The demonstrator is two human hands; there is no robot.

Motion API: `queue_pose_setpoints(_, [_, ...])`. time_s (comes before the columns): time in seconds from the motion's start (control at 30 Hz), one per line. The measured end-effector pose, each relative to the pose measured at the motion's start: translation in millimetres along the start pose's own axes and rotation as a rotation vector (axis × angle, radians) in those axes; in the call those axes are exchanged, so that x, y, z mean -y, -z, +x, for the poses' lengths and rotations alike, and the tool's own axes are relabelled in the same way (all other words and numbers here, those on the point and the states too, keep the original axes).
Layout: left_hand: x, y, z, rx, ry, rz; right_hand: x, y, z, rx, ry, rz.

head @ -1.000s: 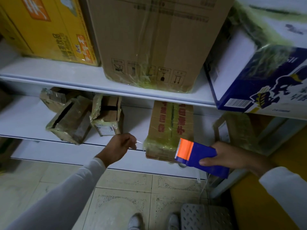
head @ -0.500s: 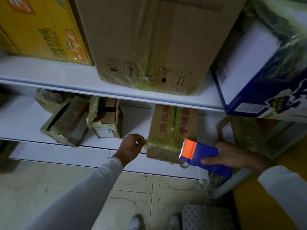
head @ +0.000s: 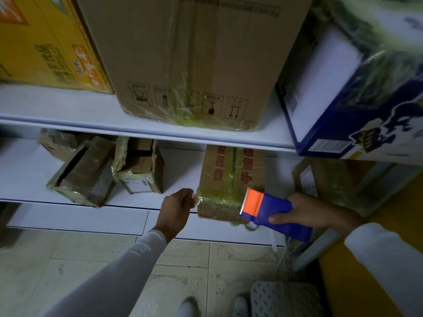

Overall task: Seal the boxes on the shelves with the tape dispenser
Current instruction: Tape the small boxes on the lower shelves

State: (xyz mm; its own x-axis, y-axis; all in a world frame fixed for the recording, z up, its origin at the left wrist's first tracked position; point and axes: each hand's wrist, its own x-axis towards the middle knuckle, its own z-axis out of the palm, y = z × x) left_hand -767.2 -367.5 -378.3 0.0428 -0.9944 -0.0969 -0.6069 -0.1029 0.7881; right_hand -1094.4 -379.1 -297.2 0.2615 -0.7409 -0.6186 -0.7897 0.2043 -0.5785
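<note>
A narrow brown box with red print (head: 231, 177), wrapped in yellowish tape at its front end, lies on the lower shelf (head: 178, 170) and juts past the edge. My right hand (head: 309, 211) grips a blue tape dispenser with an orange toothed head (head: 267, 209), its head against the box's front right corner. My left hand (head: 177, 207) is curled at the box's front left corner, where it seems to pinch the clear tape end against the box.
Three small battered boxes (head: 137, 165) lie left on the lower shelf, another taped box (head: 325, 179) at right. The upper shelf (head: 68, 106) holds a yellow box, a large brown box (head: 190, 60) and a blue-white box (head: 357, 88). Tiled floor and a grey step (head: 283, 298) lie below.
My left hand has moved right from the open shelf edge up to the box's left corner. The dispenser has stayed at the box's right front corner. The camera has come closer.
</note>
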Motion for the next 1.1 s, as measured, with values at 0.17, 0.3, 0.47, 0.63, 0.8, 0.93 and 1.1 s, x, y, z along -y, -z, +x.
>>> queue_pose_setpoints(0.17, [0.9,5.5,-4.8,0.126,-0.051,-0.085,-6.1,-2.2,1.3,-0.016,0.02,0.02])
queue_pose_setpoints(0.3, [2.7,10.4,8.0,0.192,-0.133,0.13,-6.6,-1.6,2.3,0.004,0.023,0.038])
queue_pose_setpoints(0.47, [-2.0,5.3,18.4,0.132,-0.289,0.501,-6.2,-1.9,4.2,0.017,0.03,0.044])
queue_pose_setpoints(0.63, [-7.4,14.7,24.2,0.336,-0.121,0.718,-2.3,-0.1,1.5,0.019,0.026,0.055])
queue_pose_setpoints(0.8, [-30.0,17.8,11.7,0.125,-0.603,0.64,-2.5,-0.6,1.4,0.03,0.0,0.029])
queue_pose_setpoints(0.93, [-57.0,-25.4,22.0,0.359,-0.737,0.678,-5.6,-1.0,1.2,0.011,-0.011,0.035])
queue_pose_setpoints(1.1, [-50.6,-32.3,29.1,0.331,-0.729,0.733,-9.8,-2.9,6.5,0.012,0.005,0.047])
